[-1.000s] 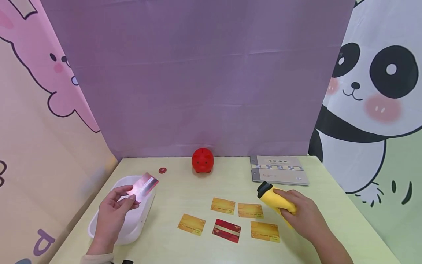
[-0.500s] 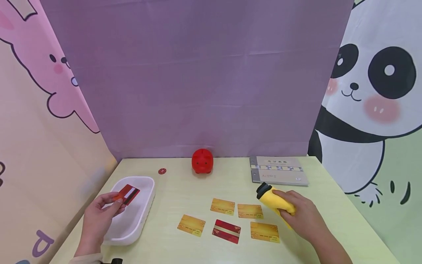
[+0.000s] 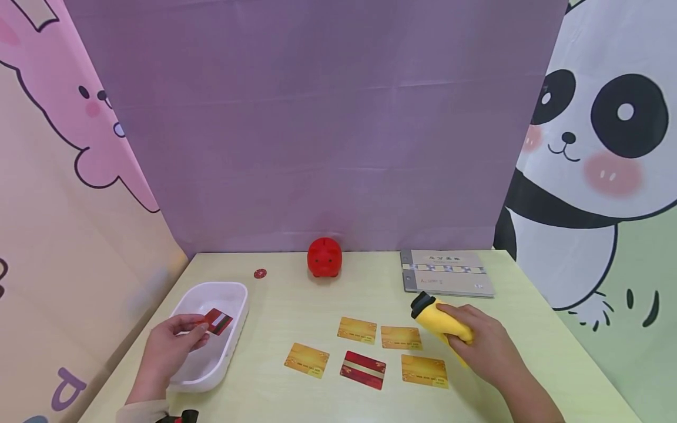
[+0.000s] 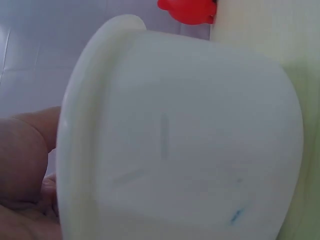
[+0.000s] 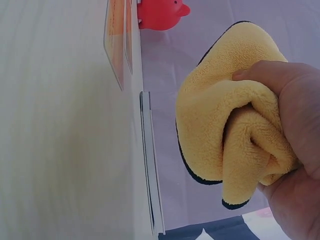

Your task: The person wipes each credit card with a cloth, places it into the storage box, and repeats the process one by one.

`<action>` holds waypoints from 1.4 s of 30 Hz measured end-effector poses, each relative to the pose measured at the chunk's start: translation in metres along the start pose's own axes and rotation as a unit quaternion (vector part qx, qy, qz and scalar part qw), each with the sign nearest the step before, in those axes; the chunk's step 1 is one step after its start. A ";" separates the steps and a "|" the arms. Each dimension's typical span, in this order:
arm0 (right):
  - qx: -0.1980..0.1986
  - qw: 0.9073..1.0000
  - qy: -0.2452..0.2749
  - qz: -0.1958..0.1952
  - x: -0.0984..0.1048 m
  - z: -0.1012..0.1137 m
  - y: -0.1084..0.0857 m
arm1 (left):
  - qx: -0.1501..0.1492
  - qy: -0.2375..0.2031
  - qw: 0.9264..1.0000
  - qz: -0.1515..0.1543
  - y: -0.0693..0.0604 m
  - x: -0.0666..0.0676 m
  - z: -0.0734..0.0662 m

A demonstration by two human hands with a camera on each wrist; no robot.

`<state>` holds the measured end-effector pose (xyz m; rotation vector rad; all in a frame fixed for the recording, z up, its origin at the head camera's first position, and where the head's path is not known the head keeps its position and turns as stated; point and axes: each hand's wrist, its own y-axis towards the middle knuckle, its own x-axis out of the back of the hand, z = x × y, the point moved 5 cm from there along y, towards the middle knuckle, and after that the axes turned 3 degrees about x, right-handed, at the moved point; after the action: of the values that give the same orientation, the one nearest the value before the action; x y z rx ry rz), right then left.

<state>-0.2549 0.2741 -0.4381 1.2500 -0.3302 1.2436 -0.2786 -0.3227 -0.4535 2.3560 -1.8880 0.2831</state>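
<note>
A red card with a pale and a dark stripe point(image 3: 219, 322) is pinched between the thumb and fingers of my left hand point(image 3: 171, 346). The hand is over the white plastic basin point(image 3: 242, 314) at the left of the table. In the left wrist view the basin's outer wall point(image 4: 200, 120) hides the card and most of the hand. My right hand point(image 3: 489, 346) grips a folded yellow cloth with dark edging point(image 3: 441, 320) above the table at the right. Its plush folds point(image 5: 210, 125) bulge out of the grasp in the right wrist view.
Several gold cards point(image 3: 425, 371) and one red card with a gold band point(image 3: 363, 369) lie mid-table. A red piggy bank point(image 3: 325, 258) stands at the back. Behind the right hand lies a grey album point(image 3: 448, 273). A small red disc point(image 3: 260, 273) lies behind the basin.
My left hand has brought the red card down and back over the basin, then slightly right and lower. The card's glare is gone. My right hand with the cloth has stayed almost still.
</note>
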 end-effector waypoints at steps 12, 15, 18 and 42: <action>-0.016 1.000 0.009 0.011 0.003 0.001 0.001 | 0.001 0.051 0.999 0.020 -0.004 -0.005 0.002; -0.015 1.000 0.010 0.011 0.002 0.001 0.001 | 0.004 0.079 0.997 0.021 -0.003 -0.004 0.004; -0.014 1.000 0.009 0.012 0.002 0.001 0.001 | 0.007 0.102 0.995 0.015 -0.003 -0.002 0.005; 0.010 1.000 -0.011 -0.013 0.009 -0.003 -0.001 | -0.049 0.135 0.990 -0.005 -0.005 -0.009 -0.014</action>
<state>-0.2520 0.2820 -0.4326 1.2819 -0.3168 1.2159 -0.2765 -0.3106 -0.4416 2.1394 -1.7226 0.4706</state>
